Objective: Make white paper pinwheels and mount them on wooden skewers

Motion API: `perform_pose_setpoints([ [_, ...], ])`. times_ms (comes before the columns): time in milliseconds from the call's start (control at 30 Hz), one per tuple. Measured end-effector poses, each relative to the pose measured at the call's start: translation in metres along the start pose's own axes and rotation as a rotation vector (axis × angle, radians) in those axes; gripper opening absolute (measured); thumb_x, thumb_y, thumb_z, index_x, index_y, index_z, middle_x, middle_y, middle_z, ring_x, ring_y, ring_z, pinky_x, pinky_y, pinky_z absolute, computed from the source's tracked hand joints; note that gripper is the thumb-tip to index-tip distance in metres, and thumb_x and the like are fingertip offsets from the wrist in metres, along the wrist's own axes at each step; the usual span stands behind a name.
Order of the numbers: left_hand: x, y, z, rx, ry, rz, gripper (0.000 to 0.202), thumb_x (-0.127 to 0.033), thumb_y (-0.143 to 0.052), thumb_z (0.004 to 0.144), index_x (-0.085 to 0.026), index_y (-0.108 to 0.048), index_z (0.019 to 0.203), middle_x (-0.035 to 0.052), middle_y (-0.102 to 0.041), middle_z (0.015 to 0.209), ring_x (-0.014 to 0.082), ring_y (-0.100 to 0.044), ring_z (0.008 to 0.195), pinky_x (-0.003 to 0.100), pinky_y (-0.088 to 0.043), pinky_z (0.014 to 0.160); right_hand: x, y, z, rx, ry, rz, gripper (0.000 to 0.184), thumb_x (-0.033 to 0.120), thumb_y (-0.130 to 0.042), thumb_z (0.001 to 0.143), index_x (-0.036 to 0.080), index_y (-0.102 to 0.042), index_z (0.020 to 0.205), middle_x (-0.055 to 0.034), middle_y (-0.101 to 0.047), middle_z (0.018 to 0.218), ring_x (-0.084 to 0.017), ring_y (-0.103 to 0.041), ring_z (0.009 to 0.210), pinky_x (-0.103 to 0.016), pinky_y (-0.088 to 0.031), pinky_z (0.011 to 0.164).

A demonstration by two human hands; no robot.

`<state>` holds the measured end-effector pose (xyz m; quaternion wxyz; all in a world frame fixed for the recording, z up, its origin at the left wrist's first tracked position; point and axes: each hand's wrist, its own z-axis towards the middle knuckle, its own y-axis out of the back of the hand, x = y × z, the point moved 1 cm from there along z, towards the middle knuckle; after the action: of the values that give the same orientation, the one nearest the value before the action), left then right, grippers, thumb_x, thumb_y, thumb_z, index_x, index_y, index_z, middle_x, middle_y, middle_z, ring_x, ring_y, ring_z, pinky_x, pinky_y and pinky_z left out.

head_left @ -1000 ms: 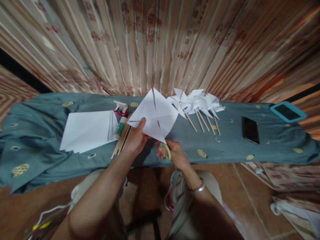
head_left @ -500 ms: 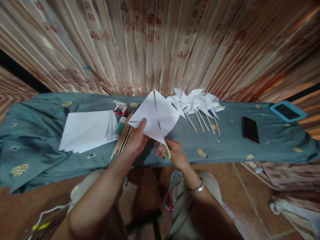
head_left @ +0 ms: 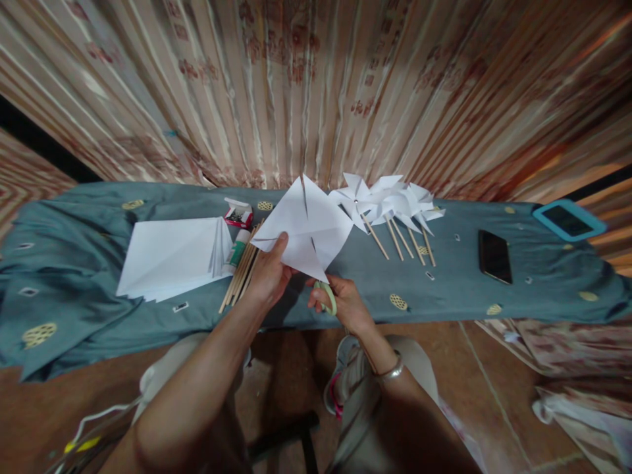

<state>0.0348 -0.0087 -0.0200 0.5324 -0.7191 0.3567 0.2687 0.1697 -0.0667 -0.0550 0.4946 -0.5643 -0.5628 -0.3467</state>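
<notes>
My left hand (head_left: 269,273) grips a white square of paper (head_left: 309,227) by its left part, thumb on top, and holds it up over the near edge of the bench. The sheet has slits running in from its corners. My right hand (head_left: 343,303) is closed round the pale green handle of a pair of scissors (head_left: 329,297) just under the sheet's lower corner; the blades are hidden behind the paper.
A teal cloth (head_left: 74,289) covers the bench. On it lie a stack of white sheets (head_left: 170,257), a bundle of wooden sticks (head_left: 241,270), a glue tube (head_left: 237,250), a small red box (head_left: 238,214), several finished paper pinwheels (head_left: 390,201), a black phone (head_left: 494,257) and a blue-cased device (head_left: 567,220).
Almost nothing differs: the paper sheet has shifted only slightly in my left hand, and my right hand stays at its lower corner with the scissors.
</notes>
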Motion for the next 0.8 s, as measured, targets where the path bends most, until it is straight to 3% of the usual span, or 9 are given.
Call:
perform_pose_setpoints([
  [467, 0.001, 0.001, 0.000, -0.003, -0.027, 0.001, 0.024, -0.017, -0.059, 0.088, -0.018, -0.065, 0.111, 0.0024, -0.074, 0.092, 0.0133, -0.069, 0.077, 0.025, -0.056, 0.079, -0.001, -0.001, 0.000, 0.004, -0.028, 0.014, 0.043, 0.053, -0.083, 0.058, 0.017, -0.066, 0.075, 0.0019, -0.064, 0.054, -0.008, -0.050, 0.043, -0.020, -0.039, 0.044],
  [600, 0.000, 0.004, 0.008, -0.002, -0.074, -0.025, 0.022, -0.017, -0.061, 0.087, -0.016, -0.066, 0.109, 0.0057, -0.075, 0.099, 0.0149, -0.069, 0.090, 0.024, -0.054, 0.085, -0.001, 0.001, -0.004, 0.104, -0.042, 0.008, 0.042, 0.053, -0.080, 0.063, 0.017, -0.067, 0.079, 0.0010, -0.067, 0.059, -0.008, -0.053, 0.047, -0.019, -0.038, 0.045],
  [800, -0.017, 0.014, 0.019, -0.040, -0.052, -0.097, 0.020, -0.013, -0.056, 0.089, -0.015, -0.068, 0.104, 0.0032, -0.076, 0.091, 0.0131, -0.070, 0.080, 0.021, -0.056, 0.072, 0.003, 0.030, -0.023, 0.333, -0.155, -0.055, 0.046, 0.057, -0.078, 0.067, 0.016, -0.068, 0.085, 0.0000, -0.069, 0.063, -0.009, -0.056, 0.049, -0.020, -0.040, 0.046],
])
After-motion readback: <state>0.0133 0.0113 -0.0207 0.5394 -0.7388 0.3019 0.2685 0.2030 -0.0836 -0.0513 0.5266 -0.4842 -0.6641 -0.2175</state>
